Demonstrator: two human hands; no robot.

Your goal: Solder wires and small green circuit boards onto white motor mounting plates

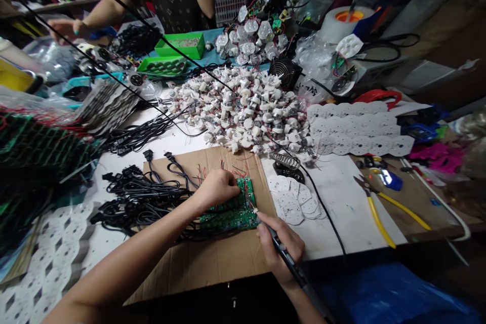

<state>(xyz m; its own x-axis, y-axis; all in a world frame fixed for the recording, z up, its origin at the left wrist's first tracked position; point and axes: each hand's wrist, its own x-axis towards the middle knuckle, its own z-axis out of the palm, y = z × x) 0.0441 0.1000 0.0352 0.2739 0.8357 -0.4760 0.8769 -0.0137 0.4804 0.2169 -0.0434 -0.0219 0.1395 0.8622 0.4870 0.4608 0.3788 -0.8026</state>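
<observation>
A soldering iron [280, 247] is gripped in my right hand [283, 248] like a pen, its tip pointing up and left over the green circuit boards [248, 221]. My left hand [217, 188] is closed above the upper part of the boards, fingertips pinched together; what they hold is hidden. Thin red wires [238, 171] stick out behind that hand. The boards lie on a sheet of brown cardboard [212, 263]. Black power cords [152, 202] with plugs are bundled left of the boards, some running beneath my left forearm.
A big heap of white parts with red wires [243, 106] lies behind the cardboard. White round boards [290, 200], a coiled-spring iron stand [286, 162] and yellow-handled cutters [379, 207] are on the right. Stacked panels [30, 152] stand left. Another person [174, 0] sits across the table.
</observation>
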